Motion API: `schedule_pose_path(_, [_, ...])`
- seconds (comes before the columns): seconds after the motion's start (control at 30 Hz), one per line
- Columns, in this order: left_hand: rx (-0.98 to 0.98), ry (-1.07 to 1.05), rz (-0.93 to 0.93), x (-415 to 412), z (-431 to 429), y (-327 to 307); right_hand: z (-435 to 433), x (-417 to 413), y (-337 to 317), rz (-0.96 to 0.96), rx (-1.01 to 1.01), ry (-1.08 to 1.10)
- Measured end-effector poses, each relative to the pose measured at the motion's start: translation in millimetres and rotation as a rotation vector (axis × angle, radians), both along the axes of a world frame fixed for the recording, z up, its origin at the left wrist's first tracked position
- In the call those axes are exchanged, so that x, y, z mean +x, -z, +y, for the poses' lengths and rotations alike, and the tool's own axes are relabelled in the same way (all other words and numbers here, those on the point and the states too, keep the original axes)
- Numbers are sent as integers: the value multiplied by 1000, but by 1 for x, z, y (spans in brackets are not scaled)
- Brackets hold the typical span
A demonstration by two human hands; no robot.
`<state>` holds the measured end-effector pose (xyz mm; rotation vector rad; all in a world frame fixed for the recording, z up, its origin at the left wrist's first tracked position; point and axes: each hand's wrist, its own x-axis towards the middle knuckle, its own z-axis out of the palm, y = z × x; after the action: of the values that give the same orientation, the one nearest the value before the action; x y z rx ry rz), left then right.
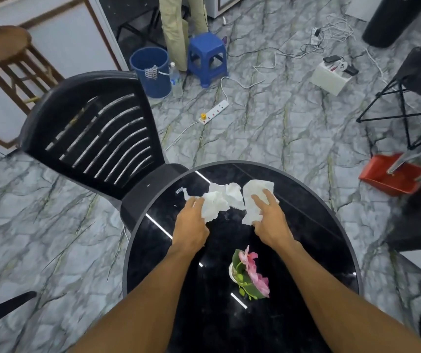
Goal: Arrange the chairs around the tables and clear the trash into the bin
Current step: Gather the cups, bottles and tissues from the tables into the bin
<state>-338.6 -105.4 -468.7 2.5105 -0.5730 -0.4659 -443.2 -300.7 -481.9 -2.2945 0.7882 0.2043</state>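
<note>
Table: round, glossy black top (306,186).
Left tissue: crumpled white paper (219,200) on the top toward 12 o'clock.
Right tissue: a second white sheet (255,189) just beside it, toward 1 o'clock.
Flower pot: small white pot with pink blooms (250,276), near the middle of the top.
Floor: grey veined tiles (280,138).
Chair: black plastic (97,138), at the table's 10 o'clock, seat against the rim.
Toward 11 o'clock: blue bucket (150,72), bottle (176,77), blue stool (208,58).
Toward 12 o'clock: white power strip (214,112).
Toward 2 o'clock: red dustpan (390,175).
</note>
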Motion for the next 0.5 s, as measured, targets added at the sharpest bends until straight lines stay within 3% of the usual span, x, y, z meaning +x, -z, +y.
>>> schedule_pose_path(0.1, [155, 153, 45, 13, -22, -3, -2, 9, 2, 69, -12, -18])
schedule_pose_path(0.27, [325, 491, -52, 16, -53, 12, 3, 4, 0, 5, -91, 0])
schedule_pose_path(0.5, [312, 531, -86, 2, -60, 3, 5, -29, -6, -14, -225, 50])
